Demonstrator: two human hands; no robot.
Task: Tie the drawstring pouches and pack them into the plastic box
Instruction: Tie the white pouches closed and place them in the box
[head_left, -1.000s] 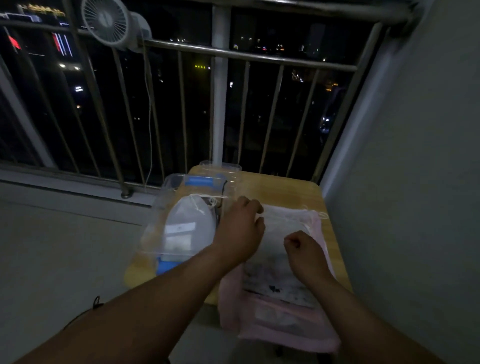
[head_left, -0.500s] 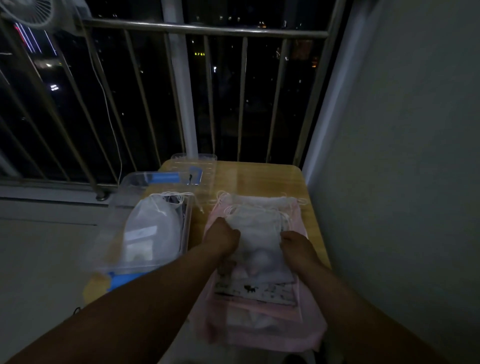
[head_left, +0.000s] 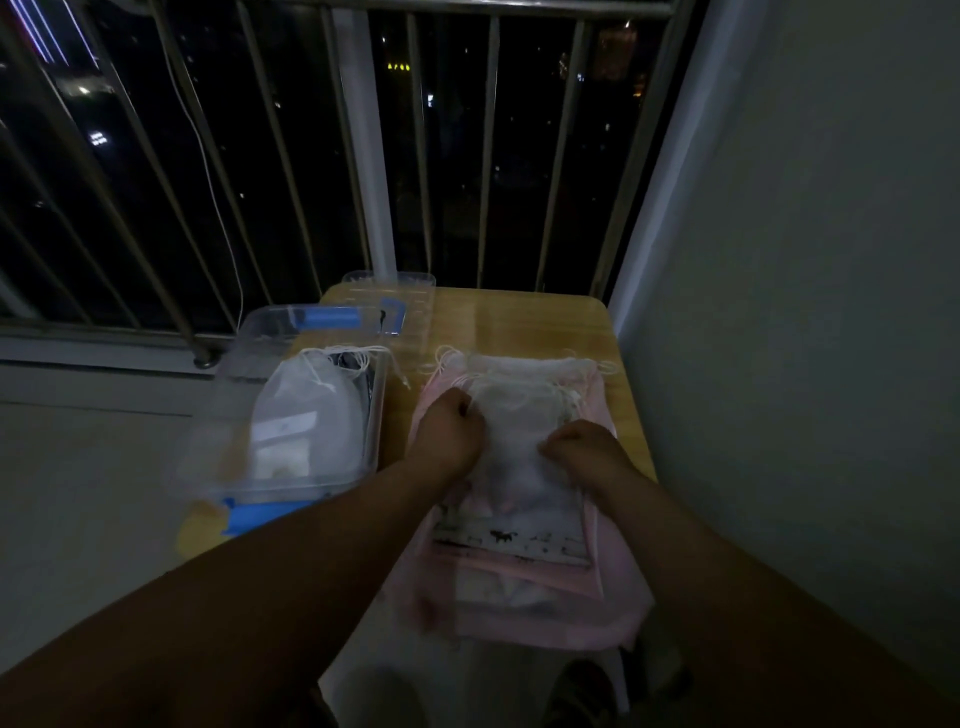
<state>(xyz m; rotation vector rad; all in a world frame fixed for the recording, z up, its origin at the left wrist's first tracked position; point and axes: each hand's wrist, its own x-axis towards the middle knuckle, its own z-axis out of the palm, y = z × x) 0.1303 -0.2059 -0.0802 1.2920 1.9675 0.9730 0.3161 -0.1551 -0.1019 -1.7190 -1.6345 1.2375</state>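
Both hands are sitting closer together than half a second ago, the right hand (head_left: 584, 447) having slid inward across the top pouch (head_left: 519, 457). The wooden table (head_left: 524, 317) is carrying the clear plastic box (head_left: 218, 415) at its 9 o'clock side, with a white gathered pouch (head_left: 306, 410) lying inside. The pink-and-white stack of pouches (head_left: 519, 613) is lying flat at the box's 3 o'clock. The left hand (head_left: 449, 434) and the right hand are curling knuckles-up, pinching the sheer top pouch at its 9 and 3 o'clock edges.
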